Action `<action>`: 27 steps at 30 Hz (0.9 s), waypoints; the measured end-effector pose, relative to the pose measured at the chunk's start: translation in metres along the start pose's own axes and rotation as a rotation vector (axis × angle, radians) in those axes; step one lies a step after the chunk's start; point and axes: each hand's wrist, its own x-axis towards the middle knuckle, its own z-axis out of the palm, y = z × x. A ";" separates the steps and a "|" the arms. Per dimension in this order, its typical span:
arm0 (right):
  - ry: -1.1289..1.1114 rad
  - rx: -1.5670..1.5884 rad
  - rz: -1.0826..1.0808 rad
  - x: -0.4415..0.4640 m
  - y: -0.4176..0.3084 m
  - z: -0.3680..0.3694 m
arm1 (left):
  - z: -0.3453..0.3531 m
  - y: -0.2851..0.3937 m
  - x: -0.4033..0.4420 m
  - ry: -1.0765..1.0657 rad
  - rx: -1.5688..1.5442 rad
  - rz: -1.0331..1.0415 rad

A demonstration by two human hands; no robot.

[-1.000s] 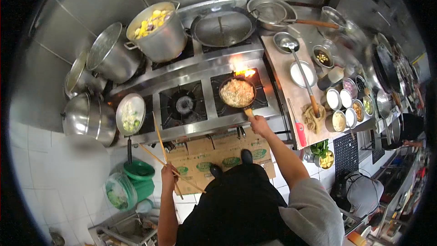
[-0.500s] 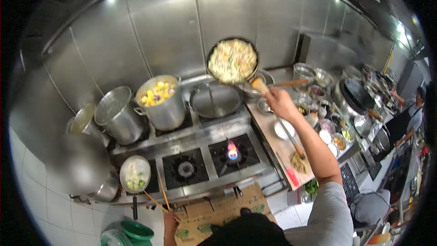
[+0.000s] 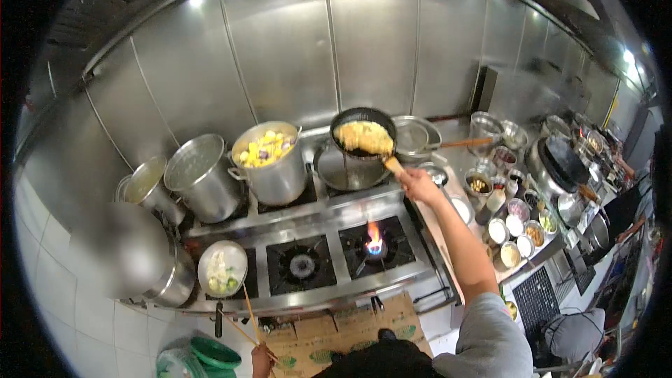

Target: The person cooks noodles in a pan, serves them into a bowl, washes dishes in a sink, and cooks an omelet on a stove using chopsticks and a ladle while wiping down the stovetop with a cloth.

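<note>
My right hand (image 3: 418,186) is closed round the wooden handle of a black frying pan (image 3: 358,113), raised and tilted over the back of the stove. Inside it, a golden, pancake-like mass of food (image 3: 367,137) is bunched toward the near side. At the lower left, my left hand (image 3: 262,361) grips long cooking chopsticks (image 3: 250,311), which point up toward a pale pan (image 3: 236,255) with white and green pieces in it. A flame (image 3: 374,236) burns on the front right burner.
Large steel pots line the back, one full of yellow and purple chunks (image 3: 266,148). A wide wok-like pan (image 3: 343,173) sits behind the lit burner. Ingredient bowls (image 3: 498,231) crowd the right counter. Green basins (image 3: 213,353) stand on the floor, and another person (image 3: 633,203) is far right.
The frying pan has come down and tipped; the food, spread across it before, is now gathered on its near side. The view has shifted. My left hand still holds the chopsticks.
</note>
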 end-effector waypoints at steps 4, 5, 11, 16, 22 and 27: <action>-0.086 0.091 0.287 -0.076 0.139 0.057 | 0.009 0.034 -0.045 0.133 0.478 0.096; -0.097 0.086 0.340 -0.093 0.179 0.068 | 0.015 0.044 -0.059 0.155 0.503 0.157; -0.053 0.036 0.501 -0.220 0.266 0.100 | -0.007 0.063 -0.084 0.070 0.366 0.158; 0.150 -0.019 0.366 -0.228 0.304 0.132 | 0.020 0.093 -0.082 0.040 0.534 0.308; 0.135 -0.019 0.283 -0.192 0.366 0.137 | 0.105 0.092 -0.072 0.006 0.314 0.303; 0.151 -0.090 0.327 -0.178 0.330 0.135 | 0.181 0.083 -0.069 0.050 0.352 0.254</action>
